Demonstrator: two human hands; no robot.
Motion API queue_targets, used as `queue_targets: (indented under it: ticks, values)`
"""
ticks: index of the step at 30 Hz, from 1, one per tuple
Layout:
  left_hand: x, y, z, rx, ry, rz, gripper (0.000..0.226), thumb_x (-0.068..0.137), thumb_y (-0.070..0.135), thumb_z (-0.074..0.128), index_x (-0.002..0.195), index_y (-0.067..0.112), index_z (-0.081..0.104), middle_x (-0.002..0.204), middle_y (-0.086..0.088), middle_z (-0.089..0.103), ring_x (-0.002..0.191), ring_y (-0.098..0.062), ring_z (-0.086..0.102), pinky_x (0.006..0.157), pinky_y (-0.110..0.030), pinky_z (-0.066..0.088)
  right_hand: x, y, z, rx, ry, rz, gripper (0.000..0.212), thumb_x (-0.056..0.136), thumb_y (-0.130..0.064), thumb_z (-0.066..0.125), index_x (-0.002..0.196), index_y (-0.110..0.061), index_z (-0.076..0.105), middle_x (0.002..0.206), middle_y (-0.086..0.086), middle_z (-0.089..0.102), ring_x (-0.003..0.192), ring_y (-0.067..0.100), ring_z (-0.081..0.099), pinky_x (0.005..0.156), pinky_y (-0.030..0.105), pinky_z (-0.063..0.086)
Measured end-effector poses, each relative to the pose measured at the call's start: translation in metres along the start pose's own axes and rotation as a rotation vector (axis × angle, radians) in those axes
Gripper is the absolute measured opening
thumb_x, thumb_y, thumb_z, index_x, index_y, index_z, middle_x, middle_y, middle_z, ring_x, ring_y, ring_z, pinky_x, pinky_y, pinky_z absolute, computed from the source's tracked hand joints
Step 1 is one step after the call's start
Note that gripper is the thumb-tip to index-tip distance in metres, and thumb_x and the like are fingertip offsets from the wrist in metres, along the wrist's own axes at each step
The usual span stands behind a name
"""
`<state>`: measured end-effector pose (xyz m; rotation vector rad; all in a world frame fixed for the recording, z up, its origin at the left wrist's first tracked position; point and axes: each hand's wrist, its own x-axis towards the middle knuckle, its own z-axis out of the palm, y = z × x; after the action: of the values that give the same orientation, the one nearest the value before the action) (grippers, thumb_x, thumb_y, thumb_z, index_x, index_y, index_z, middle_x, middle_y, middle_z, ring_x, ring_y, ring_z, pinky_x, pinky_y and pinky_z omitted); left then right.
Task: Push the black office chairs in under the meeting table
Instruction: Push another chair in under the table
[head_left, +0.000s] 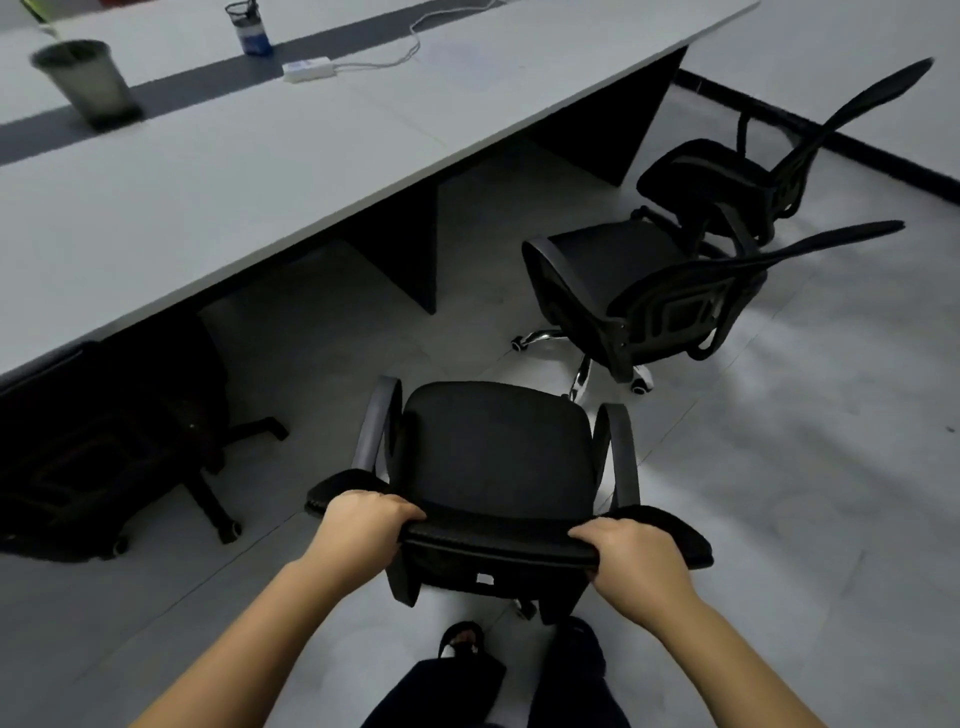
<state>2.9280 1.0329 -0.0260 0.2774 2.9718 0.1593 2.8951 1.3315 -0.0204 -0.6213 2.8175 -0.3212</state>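
Observation:
A black office chair (498, 457) with grey armrests stands on the floor right in front of me, its seat facing the long grey meeting table (218, 171). My left hand (363, 519) grips the top edge of its backrest on the left side, and my right hand (631, 556) grips the same edge on the right. A gap of floor separates the seat from the table's edge. Two more black chairs stand out from the table at the right, a nearer one (639, 291) and a farther one (727, 182). Another black chair (114, 431) sits tucked under the table at the left.
On the table stand a dark mesh bin (85, 83), a bottle (252, 31) and a white power strip (306, 68) with its cable. Dark table legs (410, 254) divide the space underneath. My feet (462, 639) are just behind the chair. Grey floor stretches to the right.

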Motion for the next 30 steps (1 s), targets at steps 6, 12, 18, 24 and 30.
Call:
queue_targets:
  ticks: [6, 12, 18, 24, 30]
  values:
    - [-0.011, 0.019, 0.017, -0.036, -0.044, -0.203, 0.035, 0.04, 0.01, 0.078, 0.063, 0.033, 0.066, 0.05, 0.014, 0.063, 0.046, -0.005, 0.06, 0.043, -0.019, 0.05, 0.031, 0.025, -0.013, -0.091, -0.052, -0.21, 0.054, 0.03, -0.018, 0.088, 0.077, -0.04, 0.073, 0.067, -0.021, 0.072, 0.052, -0.002, 0.064, 0.038, 0.015, 0.046]
    - [0.007, 0.046, 0.011, -0.053, 0.051, -0.401, 0.035, 0.041, 0.007, 0.078, 0.061, 0.032, 0.066, 0.048, 0.013, 0.062, 0.043, -0.006, 0.059, 0.034, -0.018, 0.039, 0.107, 0.05, -0.042, -0.25, -0.071, -0.36, 0.051, 0.032, -0.02, 0.086, 0.075, -0.042, 0.071, 0.06, -0.017, 0.071, 0.048, 0.004, 0.064, 0.035, 0.022, 0.046]
    - [0.039, 0.018, -0.007, -0.001, 0.098, -0.522, 0.022, 0.058, 0.011, 0.075, 0.066, 0.03, 0.068, 0.052, 0.008, 0.066, 0.044, -0.014, 0.06, 0.036, -0.014, 0.018, 0.184, 0.036, -0.056, -0.2, -0.133, -0.581, 0.034, 0.084, -0.018, 0.053, 0.112, -0.034, 0.063, 0.099, -0.001, 0.073, 0.089, 0.024, 0.066, 0.069, 0.032, 0.047]
    - [0.074, -0.047, -0.03, -0.01, -0.007, -0.592, 0.024, 0.082, 0.015, 0.049, 0.091, 0.03, 0.066, 0.083, 0.004, 0.072, 0.076, -0.019, 0.064, 0.055, -0.028, 0.04, 0.26, -0.001, -0.058, -0.266, -0.164, -0.624, 0.032, 0.092, -0.023, 0.043, 0.116, -0.037, 0.057, 0.097, -0.002, 0.072, 0.086, 0.022, 0.064, 0.063, 0.029, 0.039]
    - [0.109, -0.123, -0.043, -0.053, -0.035, -0.618, 0.027, 0.084, 0.019, 0.047, 0.099, 0.034, 0.065, 0.094, 0.007, 0.072, 0.086, -0.018, 0.064, 0.062, -0.03, 0.046, 0.334, -0.042, -0.058, -0.297, -0.167, -0.609, 0.033, 0.092, -0.024, 0.043, 0.118, -0.038, 0.056, 0.099, -0.002, 0.072, 0.088, 0.022, 0.064, 0.064, 0.028, 0.038]
